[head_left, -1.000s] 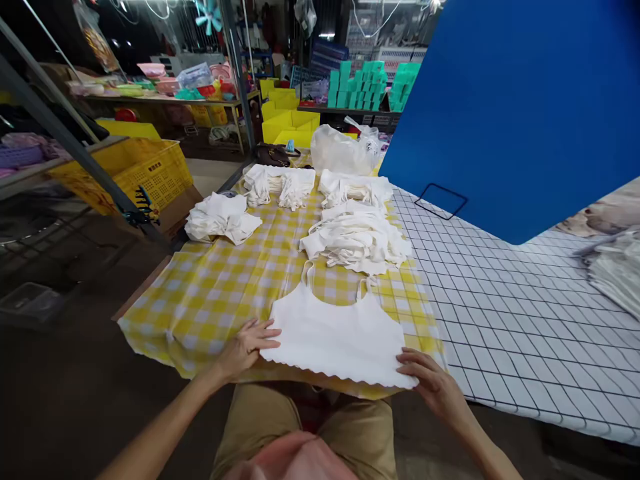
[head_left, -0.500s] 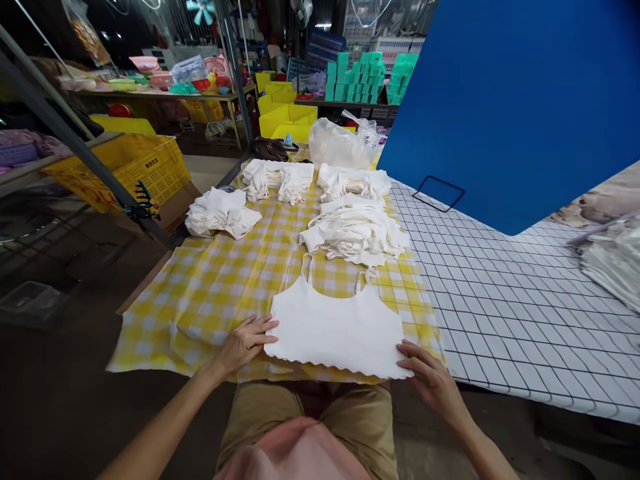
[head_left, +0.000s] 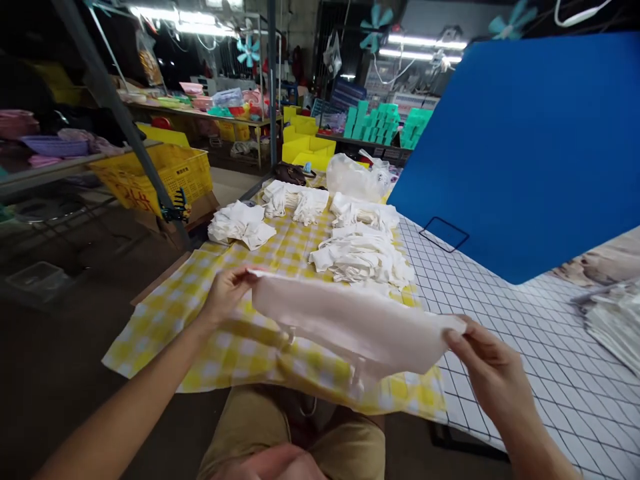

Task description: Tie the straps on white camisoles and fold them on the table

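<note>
We lift a soft, limp white top above the checked table, left hand and right hand each pinching an opposite edge; it looks light.

I hold the white scallop-hemmed fabric camisole top stretched flat above the tabletop, its thin straps dangling underneath.

Looking like a garment workshop — piles of folded white tops lying on a checked tablecloth. Yellow crates and teal boxes stacking up behind.
</note>
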A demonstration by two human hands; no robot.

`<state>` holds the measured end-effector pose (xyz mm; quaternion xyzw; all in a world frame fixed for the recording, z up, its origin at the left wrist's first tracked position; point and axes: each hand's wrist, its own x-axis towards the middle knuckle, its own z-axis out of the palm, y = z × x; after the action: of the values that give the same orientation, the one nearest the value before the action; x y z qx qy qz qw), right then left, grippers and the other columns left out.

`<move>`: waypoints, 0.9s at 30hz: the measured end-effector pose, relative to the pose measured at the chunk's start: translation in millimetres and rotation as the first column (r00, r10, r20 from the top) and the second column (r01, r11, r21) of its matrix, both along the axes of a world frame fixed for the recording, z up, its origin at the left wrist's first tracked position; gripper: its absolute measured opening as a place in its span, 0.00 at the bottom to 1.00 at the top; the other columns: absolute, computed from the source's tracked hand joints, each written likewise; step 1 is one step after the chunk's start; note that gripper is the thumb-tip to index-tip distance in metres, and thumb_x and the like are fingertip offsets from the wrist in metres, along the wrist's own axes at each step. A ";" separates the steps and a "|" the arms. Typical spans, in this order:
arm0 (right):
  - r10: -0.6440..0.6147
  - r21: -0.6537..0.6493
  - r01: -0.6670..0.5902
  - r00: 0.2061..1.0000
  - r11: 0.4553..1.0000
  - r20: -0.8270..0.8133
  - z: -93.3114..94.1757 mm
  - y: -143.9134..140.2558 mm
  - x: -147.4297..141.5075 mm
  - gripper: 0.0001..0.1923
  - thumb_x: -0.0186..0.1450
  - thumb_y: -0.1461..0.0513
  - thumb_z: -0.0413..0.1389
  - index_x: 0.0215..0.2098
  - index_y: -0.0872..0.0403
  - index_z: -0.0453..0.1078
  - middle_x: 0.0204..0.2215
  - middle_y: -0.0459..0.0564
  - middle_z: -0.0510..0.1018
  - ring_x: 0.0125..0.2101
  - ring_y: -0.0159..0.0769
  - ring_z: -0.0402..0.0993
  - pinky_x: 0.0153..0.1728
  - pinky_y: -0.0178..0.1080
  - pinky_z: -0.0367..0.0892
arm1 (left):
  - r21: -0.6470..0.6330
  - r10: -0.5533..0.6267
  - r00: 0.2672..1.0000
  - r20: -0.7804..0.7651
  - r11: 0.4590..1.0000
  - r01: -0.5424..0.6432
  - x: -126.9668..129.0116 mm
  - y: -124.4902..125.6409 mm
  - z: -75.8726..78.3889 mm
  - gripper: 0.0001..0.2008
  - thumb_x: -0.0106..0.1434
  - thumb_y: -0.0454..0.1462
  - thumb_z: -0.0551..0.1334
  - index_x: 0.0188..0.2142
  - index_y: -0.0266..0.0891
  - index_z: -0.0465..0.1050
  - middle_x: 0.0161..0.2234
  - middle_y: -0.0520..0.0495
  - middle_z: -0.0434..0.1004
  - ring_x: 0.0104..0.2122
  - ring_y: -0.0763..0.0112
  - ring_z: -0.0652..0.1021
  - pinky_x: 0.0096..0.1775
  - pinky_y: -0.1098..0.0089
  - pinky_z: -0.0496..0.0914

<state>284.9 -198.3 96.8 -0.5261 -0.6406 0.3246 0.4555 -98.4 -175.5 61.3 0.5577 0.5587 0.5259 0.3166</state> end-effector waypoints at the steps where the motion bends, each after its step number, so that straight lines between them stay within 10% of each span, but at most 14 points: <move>1: -0.006 0.015 0.006 0.999 1.000 -0.039 11.3 3.3 -6.2 0.10 0.56 0.52 0.57 0.30 0.50 0.72 0.34 0.51 0.75 0.33 0.39 0.71 0.27 0.36 0.70 | 0.035 0.045 0.999 0.023 0.998 -0.046 -2.4 1.6 10.6 0.22 0.51 0.52 0.61 0.32 0.35 0.75 0.29 0.47 0.77 0.31 0.66 0.74 0.33 0.71 0.68; 6: 0.104 0.137 -0.086 0.987 0.987 -0.123 37.5 11.2 -40.6 0.08 0.55 0.53 0.58 0.30 0.48 0.73 0.27 0.49 0.74 0.29 0.37 0.71 0.24 0.35 0.69 | 0.145 0.177 0.983 0.043 0.973 -0.182 -23.4 -8.3 40.0 0.23 0.49 0.55 0.61 0.30 0.35 0.74 0.26 0.49 0.74 0.30 0.68 0.72 0.30 0.73 0.66; 17: 0.366 -0.004 -0.368 0.928 0.930 -0.069 16.1 14.3 -121.1 0.14 0.60 0.53 0.53 0.21 0.53 0.64 0.20 0.45 0.63 0.22 0.31 0.61 0.22 0.32 0.61 | 0.071 0.345 0.922 0.174 0.930 -0.361 -117.3 -69.7 20.8 0.17 0.51 0.47 0.63 0.35 0.38 0.75 0.25 0.50 0.74 0.23 0.73 0.71 0.24 0.76 0.65; 23: 0.353 -0.222 -0.364 0.931 0.904 -0.089 -63.2 69.9 -177.5 0.19 0.58 0.48 0.50 0.19 0.53 0.57 0.17 0.42 0.60 0.20 0.29 0.59 0.22 0.32 0.59 | -0.080 0.382 0.905 -0.187 0.913 -0.401 -152.2 -23.8 -38.5 0.17 0.54 0.48 0.58 0.29 0.34 0.72 0.24 0.50 0.73 0.24 0.71 0.71 0.25 0.75 0.63; 27: 0.236 -0.243 -0.170 0.931 0.955 0.278 -127.6 112.2 -205.0 0.18 0.56 0.50 0.47 0.16 0.52 0.51 0.13 0.41 0.58 0.18 0.30 0.58 0.20 0.33 0.54 | -0.173 0.288 0.756 -0.587 0.868 -0.465 -158.9 24.9 -87.0 0.12 0.58 0.40 0.54 0.26 0.35 0.71 0.24 0.48 0.73 0.27 0.69 0.72 0.27 0.75 0.61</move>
<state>79.9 -86.2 -30.8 -0.5462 -0.7154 0.3527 0.2560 -257.3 -150.6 -25.7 0.5012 0.8017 0.3051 0.1141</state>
